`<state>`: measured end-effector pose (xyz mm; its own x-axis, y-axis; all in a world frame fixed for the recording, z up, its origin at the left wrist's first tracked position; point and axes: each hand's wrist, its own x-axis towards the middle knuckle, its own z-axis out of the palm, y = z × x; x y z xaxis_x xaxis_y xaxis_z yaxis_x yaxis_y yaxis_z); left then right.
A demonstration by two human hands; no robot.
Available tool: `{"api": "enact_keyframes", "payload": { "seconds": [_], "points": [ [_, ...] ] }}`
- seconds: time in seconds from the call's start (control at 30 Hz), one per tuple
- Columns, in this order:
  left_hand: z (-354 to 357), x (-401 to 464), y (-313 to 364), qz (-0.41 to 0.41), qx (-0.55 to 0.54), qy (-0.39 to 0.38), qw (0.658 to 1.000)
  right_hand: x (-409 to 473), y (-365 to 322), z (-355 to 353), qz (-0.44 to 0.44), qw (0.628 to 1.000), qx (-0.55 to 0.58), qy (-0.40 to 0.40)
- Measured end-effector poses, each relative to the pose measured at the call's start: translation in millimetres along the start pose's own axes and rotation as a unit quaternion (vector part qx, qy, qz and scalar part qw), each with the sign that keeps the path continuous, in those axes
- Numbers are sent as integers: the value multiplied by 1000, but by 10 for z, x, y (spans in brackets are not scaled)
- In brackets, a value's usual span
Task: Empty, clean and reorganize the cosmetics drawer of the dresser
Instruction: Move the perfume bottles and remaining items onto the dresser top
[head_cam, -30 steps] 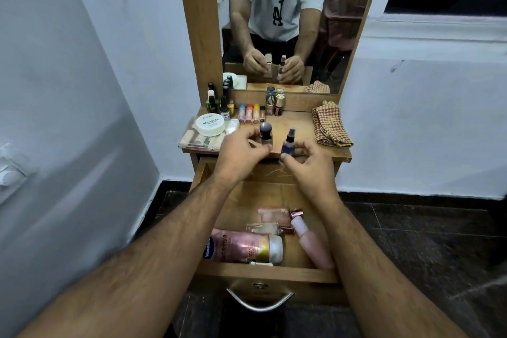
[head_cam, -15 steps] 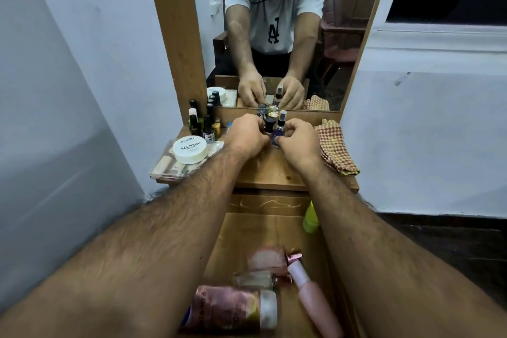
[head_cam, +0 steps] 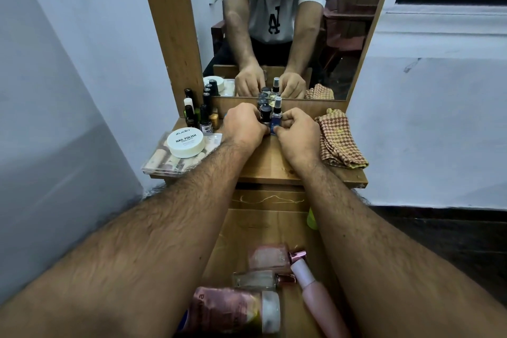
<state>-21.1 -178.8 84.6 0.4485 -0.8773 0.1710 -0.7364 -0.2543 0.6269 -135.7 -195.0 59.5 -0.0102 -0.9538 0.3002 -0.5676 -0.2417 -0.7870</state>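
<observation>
Lying in the open drawer [head_cam: 241, 230] nearest are pink bottles [head_cam: 315, 293]. Beyond, on the dresser top [head_cam: 263, 164], the left hand [head_cam: 242, 126] curls round a dark-capped bottle [head_cam: 265, 115], and just beside it the right hand [head_cam: 297, 132] pinches a blue spray bottle [head_cam: 276, 119] between its fingertips.

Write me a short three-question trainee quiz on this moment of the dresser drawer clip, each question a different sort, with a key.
1. True or false: the checked cloth lies inside the open drawer.
2. Multiple choice: what does the right hand hold? A) a pink tube B) the small blue spray bottle C) the white nail polish wipes tub
3. Fill in: the left hand grips a small bottle with a ___ cap.

Key: 1 false, it lies on the dresser top; 2 B; 3 dark.
</observation>
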Motion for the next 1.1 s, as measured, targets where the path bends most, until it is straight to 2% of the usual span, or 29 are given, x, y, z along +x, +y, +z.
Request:
{"api": "enact_keyframes", "payload": {
  "seconds": [0.33,0.63,0.77,0.87,0.97,1.1],
  "points": [
    [9,-44,-29,7,-16,36,999,-33,-11,3,0,999,-30,10],
    [-56,-160,10,9,-33,48,998,-37,-6,-32,2,1000,-8,1],
    [-156,-377,37,38,-60,82,994,-116,-8,-131,1,1000,15,-1],
    [-228,-647,-10,71,-77,102,989,-336,-36,-246,-24,999,29,33],
    [-257,-974,-86,76,-75,91,990,-705,-62,-390,-55,997,23,55],
    [-290,-1371,-210,75,-53,42,995,-1174,-39,-545,-75,997,7,34]
  ]
}}
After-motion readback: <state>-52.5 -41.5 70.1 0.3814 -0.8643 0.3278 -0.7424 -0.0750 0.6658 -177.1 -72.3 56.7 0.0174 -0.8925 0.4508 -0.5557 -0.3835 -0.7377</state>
